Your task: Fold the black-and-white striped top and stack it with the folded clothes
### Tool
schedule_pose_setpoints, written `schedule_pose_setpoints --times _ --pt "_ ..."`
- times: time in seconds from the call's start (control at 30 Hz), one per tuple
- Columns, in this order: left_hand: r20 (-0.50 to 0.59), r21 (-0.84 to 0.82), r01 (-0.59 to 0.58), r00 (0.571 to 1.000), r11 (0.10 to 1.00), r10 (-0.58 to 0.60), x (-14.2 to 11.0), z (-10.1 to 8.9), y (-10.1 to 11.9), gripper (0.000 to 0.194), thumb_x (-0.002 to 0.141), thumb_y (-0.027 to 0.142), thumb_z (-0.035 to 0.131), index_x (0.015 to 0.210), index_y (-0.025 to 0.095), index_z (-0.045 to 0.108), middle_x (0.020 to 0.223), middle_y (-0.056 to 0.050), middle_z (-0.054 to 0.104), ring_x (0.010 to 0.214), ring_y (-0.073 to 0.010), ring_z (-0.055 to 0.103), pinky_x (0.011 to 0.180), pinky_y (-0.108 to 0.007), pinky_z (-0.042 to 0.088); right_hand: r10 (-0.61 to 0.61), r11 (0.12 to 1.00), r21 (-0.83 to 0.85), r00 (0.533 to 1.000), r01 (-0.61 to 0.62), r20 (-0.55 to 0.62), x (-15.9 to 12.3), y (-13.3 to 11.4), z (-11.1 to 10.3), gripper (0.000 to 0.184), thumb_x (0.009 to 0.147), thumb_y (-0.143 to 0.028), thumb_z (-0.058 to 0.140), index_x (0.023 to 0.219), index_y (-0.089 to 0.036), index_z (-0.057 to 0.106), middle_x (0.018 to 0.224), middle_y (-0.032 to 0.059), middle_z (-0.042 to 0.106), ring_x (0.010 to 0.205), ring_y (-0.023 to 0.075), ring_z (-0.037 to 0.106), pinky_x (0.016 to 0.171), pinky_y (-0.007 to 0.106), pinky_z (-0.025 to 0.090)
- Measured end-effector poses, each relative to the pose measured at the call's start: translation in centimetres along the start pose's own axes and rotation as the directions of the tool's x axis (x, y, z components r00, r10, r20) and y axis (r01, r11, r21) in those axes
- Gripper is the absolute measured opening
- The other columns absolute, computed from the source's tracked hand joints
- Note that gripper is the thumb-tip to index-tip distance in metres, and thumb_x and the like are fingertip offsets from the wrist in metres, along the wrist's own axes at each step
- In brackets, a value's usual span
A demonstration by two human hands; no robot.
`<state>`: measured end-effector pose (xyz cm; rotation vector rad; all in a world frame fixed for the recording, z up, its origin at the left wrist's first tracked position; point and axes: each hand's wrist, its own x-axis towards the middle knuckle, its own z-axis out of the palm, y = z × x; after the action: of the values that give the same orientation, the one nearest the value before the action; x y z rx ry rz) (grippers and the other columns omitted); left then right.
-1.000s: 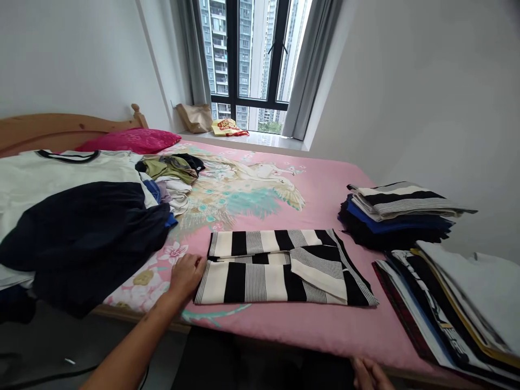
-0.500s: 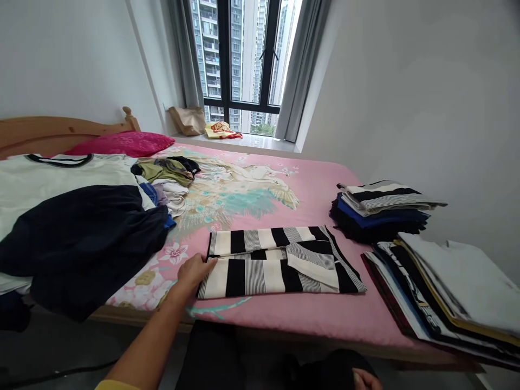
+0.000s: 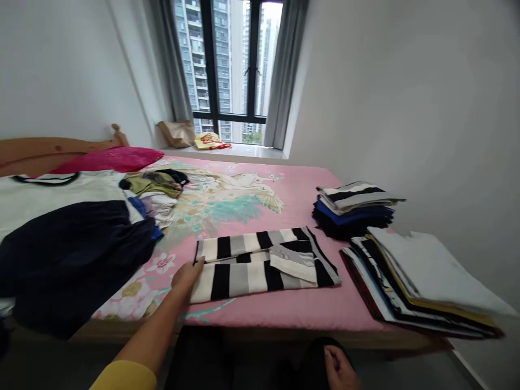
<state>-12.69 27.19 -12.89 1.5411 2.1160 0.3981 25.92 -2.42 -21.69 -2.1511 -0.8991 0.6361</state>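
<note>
A garment with black, white and grey stripes (image 3: 244, 279) lies folded lengthwise near the bed's front edge, one patterned sleeve turned back over its right part. My left hand (image 3: 187, 280) is at the garment's left end, fingers closed on the edge; the far fingers are partly hidden. Low in the picture, my right hand (image 3: 340, 369) rests by my dark-clad knee, its fingers curled with nothing visible in them. Left of the striped garment lie dark navy clothing (image 3: 81, 244) and a white top with a dark collar (image 3: 73, 189).
Folded clothes stand in two piles on the right: a nearer one topped in white (image 3: 430, 265) and a farther one topped with stripes (image 3: 357, 195). Crumpled clothes (image 3: 156, 187) and a magenta pillow (image 3: 114, 158) lie at the left. The pink bedsheet (image 3: 292, 189) has a bird print.
The view has shifted, so the bed and piles sit farther left in the picture. My left hand stays at the garment's left end. More of my right hand shows by the knee.
</note>
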Motion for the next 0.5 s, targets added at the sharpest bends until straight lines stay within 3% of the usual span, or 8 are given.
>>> schedule_pose_setpoints --times 0.1,0.2,0.33,0.43,0.5 --pt "-0.012 0.108 0.017 1.0 0.994 -0.016 1.2 0.1 0.2 0.067 0.069 0.066 0.04 0.089 0.008 0.066 0.102 -0.029 0.064 0.096 -0.0436 0.06 0.076 -0.049 0.045 -0.066 0.997 0.05 0.997 0.065 0.029 0.6 0.5 0.1 0.042 0.079 -0.058 0.04 0.087 -0.025 0.064 0.077 0.0038 0.068 0.071 0.0213 0.064 0.066 0.029 0.045" --pt "0.048 0.116 -0.043 0.998 0.992 0.038 3.2 0.3 -0.3 0.061 0.07 0.063 0.04 0.082 0.009 0.067 0.099 -0.026 0.066 0.094 -0.0402 0.062 0.078 -0.046 0.047 -0.116 0.991 0.066 0.993 0.116 0.001 0.9 0.7 0.3 0.039 0.082 -0.053 0.039 0.085 -0.023 0.064 0.074 0.0026 0.066 0.068 0.0188 0.062 0.064 0.026 0.043" --pt "0.035 0.112 -0.112 0.993 0.987 0.109 4.2 0.4 -0.6 0.055 0.071 0.061 0.04 0.075 0.013 0.066 0.091 -0.022 0.068 0.093 -0.0385 0.062 0.081 -0.044 0.047 -0.13 0.988 0.083 0.991 0.132 -0.021 0.9 0.5 0.6 0.038 0.085 -0.05 0.038 0.082 -0.022 0.063 0.066 0.0009 0.062 0.06 0.0168 0.058 0.059 0.024 0.041" --pt "0.013 0.04 -0.062 0.998 0.997 0.061 3.7 0.2 -0.2 0.053 0.07 0.064 0.043 0.072 0.016 0.065 0.082 -0.017 0.069 0.088 -0.0375 0.064 0.078 -0.043 0.048 -0.146 0.984 0.099 0.989 0.148 -0.032 1.0 0.4 0.6 0.038 0.085 -0.05 0.038 0.081 -0.022 0.063 0.064 0.0008 0.06 0.058 0.017 0.057 0.057 0.024 0.04" --pt "0.03 -0.107 -0.002 1.0 0.994 0.006 3.0 -0.2 0.3 0.051 0.068 0.064 0.048 0.076 0.016 0.065 0.08 -0.014 0.07 0.084 -0.0354 0.065 0.075 -0.041 0.05 -0.154 0.982 0.101 0.987 0.157 -0.038 1.0 0.2 0.5 0.037 0.085 -0.049 0.038 0.08 -0.022 0.063 0.063 0.0007 0.059 0.058 0.0169 0.056 0.057 0.024 0.039"
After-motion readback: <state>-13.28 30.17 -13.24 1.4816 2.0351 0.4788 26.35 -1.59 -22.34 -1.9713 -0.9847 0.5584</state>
